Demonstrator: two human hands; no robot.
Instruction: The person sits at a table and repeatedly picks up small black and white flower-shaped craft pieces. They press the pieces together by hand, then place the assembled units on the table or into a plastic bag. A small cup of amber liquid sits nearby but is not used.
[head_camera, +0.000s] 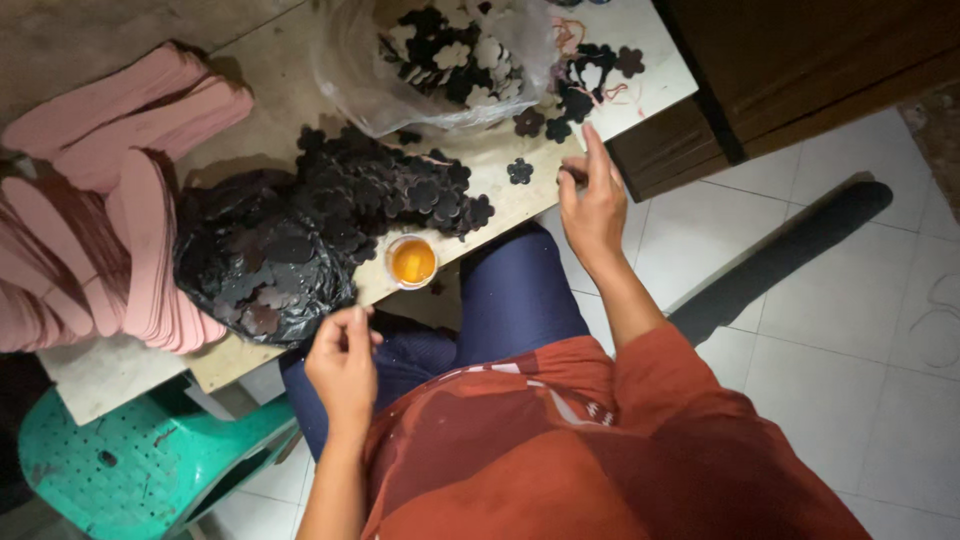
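Observation:
My left hand (342, 362) hovers at the near edge of the work board (300, 95), fingers pinched together; I cannot make out anything between them. It is beside a black bag of dark flower cutouts (262, 262). My right hand (592, 195) rests at the board's right edge, index finger stretched toward scattered dark flower pieces (575, 95). A single flower cutout (519, 171) lies just left of that hand. A small round cup of orange glue (411, 261) sits at the board's near edge between my hands. A heap of dark flowers (385, 185) covers the middle.
Stacks of pink sole-shaped foam sheets (110, 200) fill the left. A clear plastic bag of black and white flowers (440, 60) lies at the back. A green plastic stool (140, 465) stands at lower left, a dark wooden cabinet (800, 60) at upper right, and white floor tiles (850, 330) on the right.

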